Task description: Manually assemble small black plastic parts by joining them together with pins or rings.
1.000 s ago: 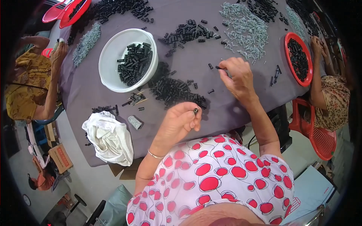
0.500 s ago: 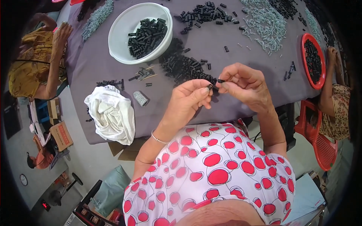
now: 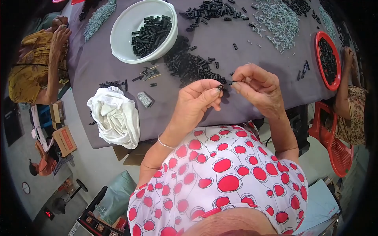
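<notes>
My left hand pinches a small black plastic tube between thumb and forefinger, its hollow end showing. Just to its right, my right hand is closed in a pinch on a small, thin dark piece, mostly hidden by the fingertips. A narrow gap separates the two pinches. Right beyond my hands lies a heap of black plastic tubes. More tubes fill part of a white bowl at the far left of the heap. Small metal springs are piled farther back on the right.
A crumpled white cloth and a grey speckled block lie left of my hands on the grey tablecloth. At the right stands a red tray of black parts. People sit at both sides; a red chair is at the right.
My right hand has drawn slightly away from the left one and turned, so less of its small piece shows. The left hand keeps its tube. The whole view has shifted a little.
</notes>
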Tool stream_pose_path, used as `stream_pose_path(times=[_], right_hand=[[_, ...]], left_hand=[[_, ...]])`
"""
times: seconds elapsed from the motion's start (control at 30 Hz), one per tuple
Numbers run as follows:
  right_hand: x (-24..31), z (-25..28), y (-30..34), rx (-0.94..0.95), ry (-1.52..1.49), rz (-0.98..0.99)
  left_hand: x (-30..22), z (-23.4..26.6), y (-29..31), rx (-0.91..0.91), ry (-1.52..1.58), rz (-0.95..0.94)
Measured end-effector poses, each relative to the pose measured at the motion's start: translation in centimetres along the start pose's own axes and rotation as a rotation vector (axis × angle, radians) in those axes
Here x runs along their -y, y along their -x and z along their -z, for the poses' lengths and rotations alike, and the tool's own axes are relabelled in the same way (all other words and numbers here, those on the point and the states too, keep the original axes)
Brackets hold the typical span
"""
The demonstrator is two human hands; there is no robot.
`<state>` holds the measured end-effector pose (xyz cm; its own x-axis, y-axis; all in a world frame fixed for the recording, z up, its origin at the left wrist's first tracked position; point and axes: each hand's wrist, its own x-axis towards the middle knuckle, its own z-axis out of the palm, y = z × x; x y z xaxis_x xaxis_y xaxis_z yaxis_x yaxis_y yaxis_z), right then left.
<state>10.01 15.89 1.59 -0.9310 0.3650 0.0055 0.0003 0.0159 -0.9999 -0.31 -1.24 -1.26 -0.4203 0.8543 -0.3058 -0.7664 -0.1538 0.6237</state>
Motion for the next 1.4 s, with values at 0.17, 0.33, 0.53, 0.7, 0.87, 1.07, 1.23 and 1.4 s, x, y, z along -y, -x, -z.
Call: stream_pose_path(times=[0.17,0.33,0.53,0.7,0.87,1.07,1.23,1.4], right_hand=[[0.0,-0.7,0.1,-0.085,-0.123,0.097],[0.2,-0.5,-0.2,-0.018,0.111,0.275],[0.7,-1.2,-0.4,-0.062,0.295,0.396],[0.5,-1.3,-0.5,-0.072,0.333,0.409],[0.2,-1.5,-0.2,-0.107,0.289,0.321],[-0.3,-1.8,-0.2,-0.134,0.276,0.275],[-1.0,-2.1,-0.4,-0.147,0.269,0.311],[-1.1,-2.4,-0.6,-0.133,0.339,0.332]], left_hand=[[-0.2,-0.6,0.0,-0.035,-0.084,-0.056],[-0.1,-0.8,0.1,-0.057,-0.139,-0.118],[-0.4,-1.6,0.5,-0.102,-0.236,-0.141],[-0.2,-1.6,0.4,-0.114,-0.251,-0.133],[-0.1,-2.1,0.4,-0.155,-0.291,-0.139],[0.4,-2.5,0.2,-0.232,-0.317,-0.188],[0.6,-2.5,0.0,-0.254,-0.337,-0.202],[0.9,-1.9,0.0,-0.275,-0.356,-0.195]])
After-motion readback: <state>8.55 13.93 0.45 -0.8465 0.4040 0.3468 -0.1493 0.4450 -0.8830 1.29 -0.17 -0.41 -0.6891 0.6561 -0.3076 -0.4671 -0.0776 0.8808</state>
